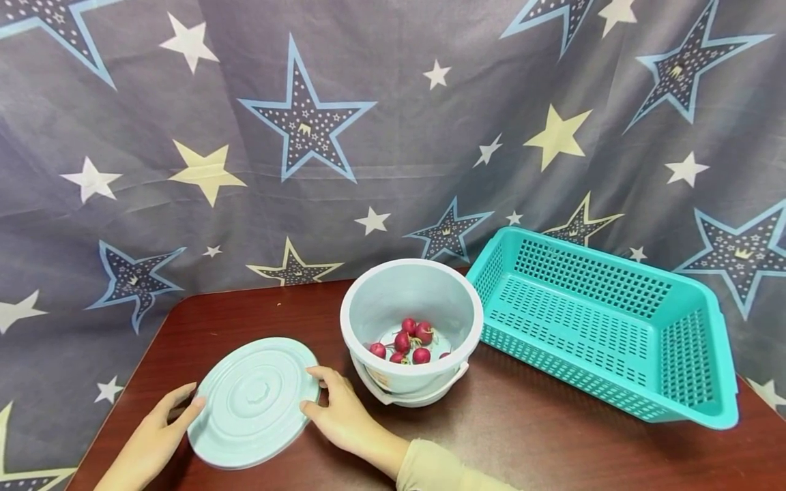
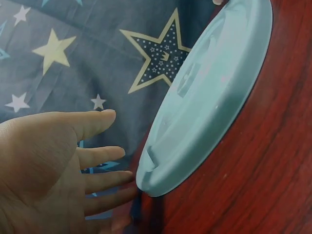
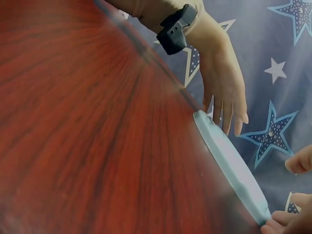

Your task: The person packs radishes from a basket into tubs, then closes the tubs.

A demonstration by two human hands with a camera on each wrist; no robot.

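Observation:
A pale mint round lid [image 1: 254, 402] with a ringed top lies on the table at the left. My left hand [image 1: 153, 433] is at its left edge, fingers extended; in the left wrist view the left hand [image 2: 63, 168] has its thumb spread, clear of the lid [image 2: 209, 97]. On the other side, my right hand [image 1: 344, 412] touches the lid's right edge. The right wrist view has the right hand [image 3: 295, 214] with fingertips at the rim and thumb raised off it. A white bucket [image 1: 410, 276] holding several red radishes [image 1: 421, 333] stands right of the lid.
A turquoise perforated basket [image 1: 577, 327] sits at the back right, close beside the bucket. The bucket's handle [image 1: 424, 395] hangs down in front. Behind the dark red table [image 1: 491, 436] hangs a grey cloth with stars [image 1: 393, 136].

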